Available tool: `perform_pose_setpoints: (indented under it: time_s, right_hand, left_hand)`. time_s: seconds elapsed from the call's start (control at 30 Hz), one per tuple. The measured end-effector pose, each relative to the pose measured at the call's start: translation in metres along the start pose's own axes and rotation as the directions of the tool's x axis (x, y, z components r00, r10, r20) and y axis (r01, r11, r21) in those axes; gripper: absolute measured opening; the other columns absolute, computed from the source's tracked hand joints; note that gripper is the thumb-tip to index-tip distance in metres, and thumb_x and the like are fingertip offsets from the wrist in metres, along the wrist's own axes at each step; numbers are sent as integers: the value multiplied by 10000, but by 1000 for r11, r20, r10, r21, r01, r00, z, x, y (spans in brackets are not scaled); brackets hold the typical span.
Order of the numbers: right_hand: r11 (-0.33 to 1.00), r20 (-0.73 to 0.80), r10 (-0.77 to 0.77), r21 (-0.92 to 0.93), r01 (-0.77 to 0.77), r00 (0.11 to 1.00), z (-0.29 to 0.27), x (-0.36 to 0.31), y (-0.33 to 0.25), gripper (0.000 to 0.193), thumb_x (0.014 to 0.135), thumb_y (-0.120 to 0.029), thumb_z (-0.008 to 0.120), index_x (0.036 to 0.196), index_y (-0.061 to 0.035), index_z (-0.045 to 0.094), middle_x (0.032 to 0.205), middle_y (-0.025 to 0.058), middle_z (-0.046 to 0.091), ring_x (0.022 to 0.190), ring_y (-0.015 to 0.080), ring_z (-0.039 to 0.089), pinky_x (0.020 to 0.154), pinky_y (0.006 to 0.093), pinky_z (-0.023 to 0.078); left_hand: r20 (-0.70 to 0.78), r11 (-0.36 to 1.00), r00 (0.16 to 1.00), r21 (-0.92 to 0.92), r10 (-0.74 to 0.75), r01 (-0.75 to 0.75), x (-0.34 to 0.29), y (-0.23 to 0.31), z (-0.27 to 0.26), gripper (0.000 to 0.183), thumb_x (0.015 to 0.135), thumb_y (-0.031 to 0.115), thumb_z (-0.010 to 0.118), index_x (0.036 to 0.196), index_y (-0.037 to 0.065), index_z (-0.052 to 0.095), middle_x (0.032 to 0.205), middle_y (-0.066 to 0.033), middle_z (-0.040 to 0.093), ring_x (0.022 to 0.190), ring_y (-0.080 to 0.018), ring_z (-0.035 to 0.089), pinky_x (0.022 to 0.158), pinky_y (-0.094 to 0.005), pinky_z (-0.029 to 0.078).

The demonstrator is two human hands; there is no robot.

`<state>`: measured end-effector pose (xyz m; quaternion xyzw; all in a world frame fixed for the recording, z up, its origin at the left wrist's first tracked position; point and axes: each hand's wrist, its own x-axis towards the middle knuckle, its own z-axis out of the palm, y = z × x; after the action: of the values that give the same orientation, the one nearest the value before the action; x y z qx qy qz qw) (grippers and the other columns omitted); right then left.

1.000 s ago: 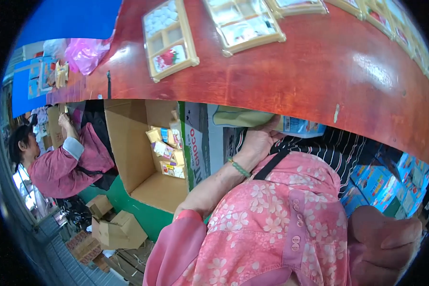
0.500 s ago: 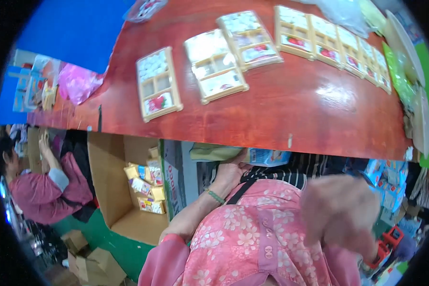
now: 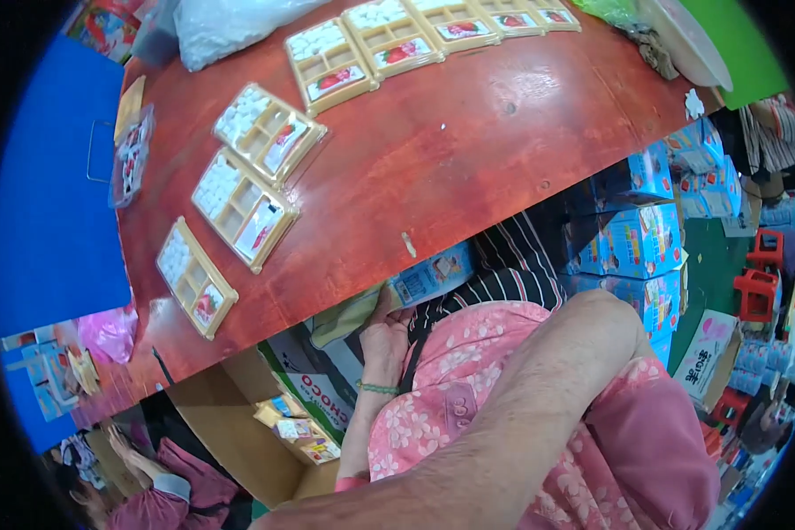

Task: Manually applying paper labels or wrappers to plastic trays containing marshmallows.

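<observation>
My left hand (image 3: pixel 382 334) rests low by my lap at the table's front edge. It lies next to a blue printed package (image 3: pixel 433 274) and an olive-green cloth-like piece (image 3: pixel 349 315). Its fingers are mostly hidden, so whether it grips the package is unclear. My right arm is bent, with the forearm running across my front toward the lower edge; the hand is out of view. On the red table (image 3: pixel 389 177) lie several shallow cream compartment trays, such as one tray (image 3: pixel 196 278) at the left, with white pieces and strawberry-picture inserts.
An open carton (image 3: pixel 230 433) below the table holds several small packs. Stacked blue boxes (image 3: pixel 636 243) stand to the right. A clear bag of white pieces (image 3: pixel 230 31) sits at the back. At the left are a blue board (image 3: pixel 53 194), a pink bag (image 3: pixel 108 334) and another person (image 3: pixel 163 495).
My view has swung right and tilted, showing more blue boxes. My right hand, raised and blurred before, has passed out of view, its forearm now across my front. My left hand stays by my lap.
</observation>
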<state>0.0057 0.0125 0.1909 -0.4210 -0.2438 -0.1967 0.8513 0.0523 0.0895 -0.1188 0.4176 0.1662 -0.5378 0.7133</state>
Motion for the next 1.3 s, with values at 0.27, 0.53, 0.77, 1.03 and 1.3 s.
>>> perform_pose_setpoints:
  time_s: [0.27, 0.53, 0.77, 1.03, 1.3]
  right_hand:
    - [923, 61, 377, 53, -380, 924, -2, -23, -5, 429, 944, -278, 485, 658, 37, 541, 547, 190, 485, 519, 286, 483, 552, 390, 383]
    - [232, -720, 382, -532, -814, 580, -121, -163, 41, 109, 805, -103, 620, 866, -26, 667, 748, 55, 636, 660, 170, 577, 595, 273, 454]
    - [-457, -416, -118, -783, -421, 902, -230, -268, 135, 308, 945, -265, 428, 1131, -60, 563, 948, 120, 648, 880, 281, 626, 788, 409, 481]
    - [121, -758, 65, -639, -759, 649, -213, -246, 119, 319, 906, -316, 515, 1130, -97, 575, 1132, 126, 588, 1076, 285, 545, 943, 427, 409]
    - [65, -725, -4, -688, -723, 689, -214, -243, 117, 487, 862, -388, 577, 1264, -127, 491, 1239, 128, 542, 1161, 296, 486, 1000, 443, 357]
  left_hand:
    - [-61, 1000, 998, 14, -2, 3, -5, -4, -3, 329, 846, 59, 624, 1166, 85, 550, 1172, -73, 584, 1071, -249, 562, 897, -445, 479]
    - [-66, 989, 987, 43, 147, -144, -8, 5, 6, 334, 859, 49, 624, 1176, 103, 535, 1151, -56, 585, 1033, -221, 582, 828, -418, 518]
    - [24, 995, 994, 2, 103, -103, -10, -5, -3, 334, 868, 45, 612, 1190, 55, 524, 1175, -77, 579, 1072, -211, 572, 864, -414, 507]
    - [-27, 1000, 999, -13, 20, -20, -26, 1, -6, 340, 871, -57, 484, 1204, 12, 498, 1174, -127, 573, 1075, -243, 572, 910, -436, 492]
    - [-77, 983, 995, 179, 64, -49, -42, 14, -4, 322, 908, 83, 559, 1217, 18, 498, 1180, -95, 580, 1027, -198, 587, 830, -362, 492]
